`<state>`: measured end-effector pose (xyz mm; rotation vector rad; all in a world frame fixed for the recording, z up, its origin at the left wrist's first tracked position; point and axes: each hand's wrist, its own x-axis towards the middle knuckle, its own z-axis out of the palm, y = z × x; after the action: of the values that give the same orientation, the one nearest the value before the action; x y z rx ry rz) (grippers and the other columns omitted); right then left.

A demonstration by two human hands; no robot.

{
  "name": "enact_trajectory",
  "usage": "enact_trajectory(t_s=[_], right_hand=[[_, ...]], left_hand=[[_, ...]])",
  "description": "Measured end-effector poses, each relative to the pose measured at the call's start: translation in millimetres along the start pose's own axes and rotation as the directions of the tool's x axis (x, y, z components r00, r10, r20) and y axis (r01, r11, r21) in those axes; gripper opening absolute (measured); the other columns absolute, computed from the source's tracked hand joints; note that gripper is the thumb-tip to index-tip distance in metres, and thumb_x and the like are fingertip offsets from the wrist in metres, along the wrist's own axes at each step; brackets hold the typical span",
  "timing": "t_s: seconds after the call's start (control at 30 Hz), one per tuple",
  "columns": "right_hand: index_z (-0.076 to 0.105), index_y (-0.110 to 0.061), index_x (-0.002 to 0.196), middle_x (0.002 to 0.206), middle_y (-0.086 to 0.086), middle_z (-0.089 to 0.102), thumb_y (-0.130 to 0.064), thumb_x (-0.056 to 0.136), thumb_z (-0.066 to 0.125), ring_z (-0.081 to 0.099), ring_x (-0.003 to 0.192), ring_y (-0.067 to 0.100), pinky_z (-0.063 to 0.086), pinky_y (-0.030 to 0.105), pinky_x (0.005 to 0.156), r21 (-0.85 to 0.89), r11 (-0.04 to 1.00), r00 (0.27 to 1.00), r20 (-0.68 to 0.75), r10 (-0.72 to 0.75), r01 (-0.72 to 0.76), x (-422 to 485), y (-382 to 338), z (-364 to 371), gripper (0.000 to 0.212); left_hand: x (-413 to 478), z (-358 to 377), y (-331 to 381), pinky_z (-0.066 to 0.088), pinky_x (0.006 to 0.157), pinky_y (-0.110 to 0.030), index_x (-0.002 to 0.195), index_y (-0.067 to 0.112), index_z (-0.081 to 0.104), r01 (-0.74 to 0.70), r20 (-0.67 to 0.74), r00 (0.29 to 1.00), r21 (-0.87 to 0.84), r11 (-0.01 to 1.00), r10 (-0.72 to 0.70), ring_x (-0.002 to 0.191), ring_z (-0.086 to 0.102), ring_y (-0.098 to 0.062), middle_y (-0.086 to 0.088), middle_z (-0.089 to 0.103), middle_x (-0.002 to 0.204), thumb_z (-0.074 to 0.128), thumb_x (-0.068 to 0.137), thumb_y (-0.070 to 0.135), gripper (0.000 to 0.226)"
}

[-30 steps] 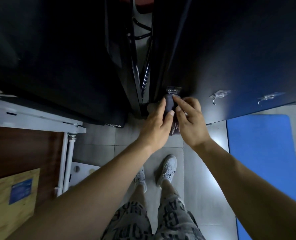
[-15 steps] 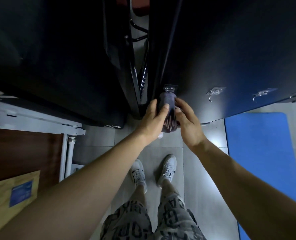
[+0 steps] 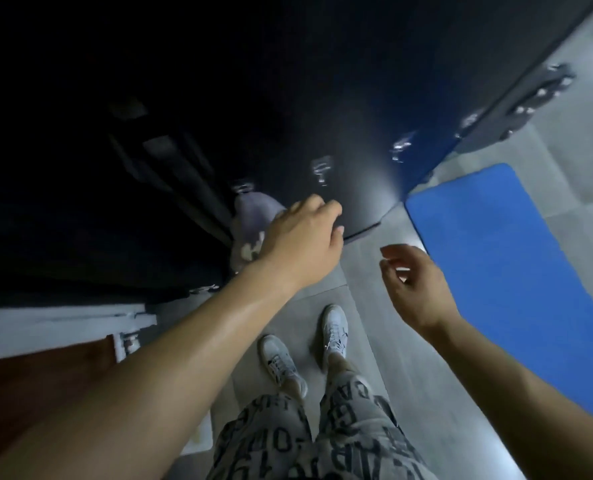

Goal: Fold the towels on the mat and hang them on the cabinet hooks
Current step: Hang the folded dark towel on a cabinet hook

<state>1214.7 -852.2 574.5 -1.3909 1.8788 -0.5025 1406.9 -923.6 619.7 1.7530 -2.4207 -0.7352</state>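
A folded grey-purple towel point(image 3: 253, 220) with a white pattern hangs from the leftmost hook point(image 3: 242, 187) on the dark blue cabinet point(image 3: 357, 116). My left hand point(image 3: 305, 240) hovers just right of the towel with loosely curled fingers and holds nothing; its back covers the towel's right edge. My right hand point(image 3: 416, 285) is lower and further right, fingers relaxed and empty, over the grey floor. More hooks point(image 3: 321, 169) point(image 3: 400, 147) along the cabinet front are bare. The blue mat point(image 3: 495, 254) lies on the floor at the right; no towel shows on its visible part.
A black cabinet point(image 3: 80, 168) stands at the left, with a narrow gap beside the blue one. A white frame point(image 3: 63, 323) and a brown panel point(image 3: 38, 382) sit at the lower left. My feet point(image 3: 334, 329) stand on grey tiles. The frame is motion-blurred.
Both hands have let go of the towel, which now hangs from the hook. My right hand has drawn back to the right. The view has swung toward the mat.
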Motion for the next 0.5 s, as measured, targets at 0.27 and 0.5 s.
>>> enact_trajectory(t_s=[0.27, 0.5], right_hand=[[0.063, -0.022, 0.124, 0.123, -0.005, 0.060, -0.032, 0.097, 0.056, 0.058, 0.114, 0.014, 0.046, 0.027, 0.088, -0.087, 0.958, 0.944, -0.218, 0.249, -0.273, -96, 105, -81, 0.030], [0.063, -0.019, 0.126, 0.123, -0.003, 0.062, -0.033, 0.095, 0.060, 0.055, 0.118, 0.017, 0.046, 0.034, 0.099, 0.041, 0.854, 0.750, -0.457, 0.477, -0.518, -176, 200, -144, 0.034]], left_hand=[[41, 57, 141, 0.042, 0.094, -0.041, 0.125, 0.023, 0.058, -0.385, 0.292, 0.899, 0.175, 0.906, 0.326, 0.115, 0.057, -0.030, -0.004, 0.060, 0.121, 0.048, 0.097, 0.047, 0.037], [74, 132, 303, 0.043, 0.099, -0.043, 0.126, 0.022, 0.056, -0.700, 0.453, 0.688, 0.207, 0.684, 0.567, 0.116, 0.057, -0.029, -0.004, 0.059, 0.122, 0.046, 0.097, 0.052, 0.043]])
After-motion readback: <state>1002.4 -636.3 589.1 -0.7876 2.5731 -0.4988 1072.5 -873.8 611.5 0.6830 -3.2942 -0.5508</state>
